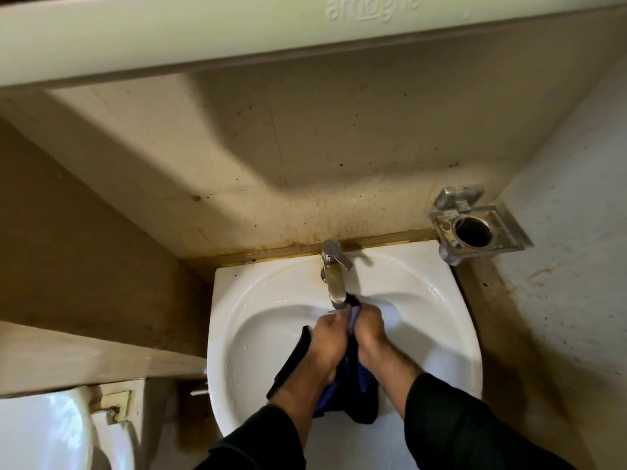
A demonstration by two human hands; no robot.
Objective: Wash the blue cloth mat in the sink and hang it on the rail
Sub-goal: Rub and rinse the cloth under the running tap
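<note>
The blue cloth mat (349, 385) hangs bunched in the white sink (258, 300), wet and dark, its lower end draped over the sink's front rim. My left hand (327, 337) and my right hand (368, 329) grip its upper part side by side, knuckles nearly touching, right under the spout of the metal tap (334, 276). A pale fold of cloth shows between the two hands. Whether water runs from the spout I cannot tell. No rail is in view.
A metal wall-mounted holder (475, 228) with a round hole sits at the sink's back right. A white toilet (44, 432) stands at the lower left. A stained beige wall lies behind the sink, and a pale shelf or cabinet (237, 32) overhangs at the top.
</note>
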